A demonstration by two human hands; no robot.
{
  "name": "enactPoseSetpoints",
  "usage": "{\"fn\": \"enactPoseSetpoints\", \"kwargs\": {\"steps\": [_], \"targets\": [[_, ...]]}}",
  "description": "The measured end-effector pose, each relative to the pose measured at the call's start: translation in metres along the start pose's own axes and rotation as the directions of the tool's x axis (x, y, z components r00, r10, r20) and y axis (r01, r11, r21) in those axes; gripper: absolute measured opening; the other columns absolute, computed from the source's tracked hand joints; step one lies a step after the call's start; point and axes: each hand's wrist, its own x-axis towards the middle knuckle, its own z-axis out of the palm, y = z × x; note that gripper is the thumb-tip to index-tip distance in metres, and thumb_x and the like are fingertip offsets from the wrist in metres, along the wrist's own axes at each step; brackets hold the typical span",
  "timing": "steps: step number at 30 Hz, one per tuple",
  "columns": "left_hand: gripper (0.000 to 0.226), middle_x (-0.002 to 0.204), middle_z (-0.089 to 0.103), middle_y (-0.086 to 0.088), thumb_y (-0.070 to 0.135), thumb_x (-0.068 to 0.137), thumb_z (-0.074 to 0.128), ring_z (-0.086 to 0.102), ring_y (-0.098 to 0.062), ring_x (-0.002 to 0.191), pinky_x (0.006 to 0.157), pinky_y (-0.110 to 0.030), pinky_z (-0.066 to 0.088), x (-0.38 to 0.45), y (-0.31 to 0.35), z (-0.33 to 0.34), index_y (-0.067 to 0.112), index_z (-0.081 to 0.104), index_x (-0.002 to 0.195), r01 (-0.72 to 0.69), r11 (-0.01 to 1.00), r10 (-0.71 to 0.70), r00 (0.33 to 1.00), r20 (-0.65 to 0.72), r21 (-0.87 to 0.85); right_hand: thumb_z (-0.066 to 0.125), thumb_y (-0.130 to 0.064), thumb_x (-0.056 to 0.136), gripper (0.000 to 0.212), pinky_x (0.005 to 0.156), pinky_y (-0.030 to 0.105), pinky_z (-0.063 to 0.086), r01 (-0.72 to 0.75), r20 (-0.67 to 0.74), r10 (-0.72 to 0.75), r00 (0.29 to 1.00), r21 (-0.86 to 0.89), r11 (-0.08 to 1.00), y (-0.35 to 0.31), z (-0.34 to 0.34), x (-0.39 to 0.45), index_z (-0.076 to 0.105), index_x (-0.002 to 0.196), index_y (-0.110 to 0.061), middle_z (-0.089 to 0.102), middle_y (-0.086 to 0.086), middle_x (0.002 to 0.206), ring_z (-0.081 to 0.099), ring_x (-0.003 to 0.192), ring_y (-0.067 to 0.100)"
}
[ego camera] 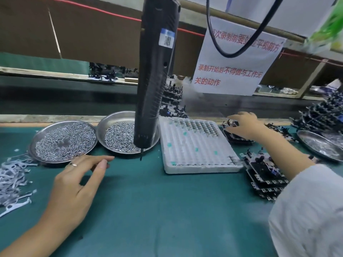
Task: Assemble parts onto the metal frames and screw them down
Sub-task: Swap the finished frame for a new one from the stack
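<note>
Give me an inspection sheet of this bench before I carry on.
Surface: green mat.
Job's things: two steel dishes of small metal parts; white foam tray, parts only in its far rows; stacked black frames; hanging screwdriver, untouched.
Clutter: loose metal strips at the mat's left edge.
Hands: left hand open above the mat, holding nothing; right hand reaching onto a far frame stack, grip unclear.
Cables: black cable looping overhead.
Surroundings: paper notice, third dish at right.
</note>
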Motion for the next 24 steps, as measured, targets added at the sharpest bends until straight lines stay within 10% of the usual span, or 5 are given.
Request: {"fn": "enactPoseSetpoints", "kwargs": {"steps": [10,24], "targets": [[0.029,0.09,0.063,0.017,0.042,0.088,0.043,0.055,-0.001,0.093,0.084,-0.016,0.039,0.001,0.01,-0.003,0.029,0.066,0.099,0.004,0.997,-0.005,1.0,0.011,0.078,0.042,-0.043,0.096,0.048,0.1,0.038,0.035,0.527,-0.275,-0.483,0.831,0.113,0.842,-0.184,0.045,-0.12,0.047,0.135,-0.017,0.049,0.005,0.134,0.046,0.119,0.027],[0.033,0.124,0.057,-0.001,0.024,0.094,0.055,0.053,-0.02,0.111,0.096,-0.04,0.043,0.165,0.017,0.072,0.02,0.057,0.126,-0.14,0.875,-0.028,0.941,0.338,0.464,0.066,-0.034,0.076,0.057,0.089,0.05,0.049,0.497,-0.502,-0.372,0.781,0.138,0.857,-0.212,0.076,-0.126,0.056,0.131,-0.023,0.052,0.015,0.136,0.047,0.123,0.046]]}}
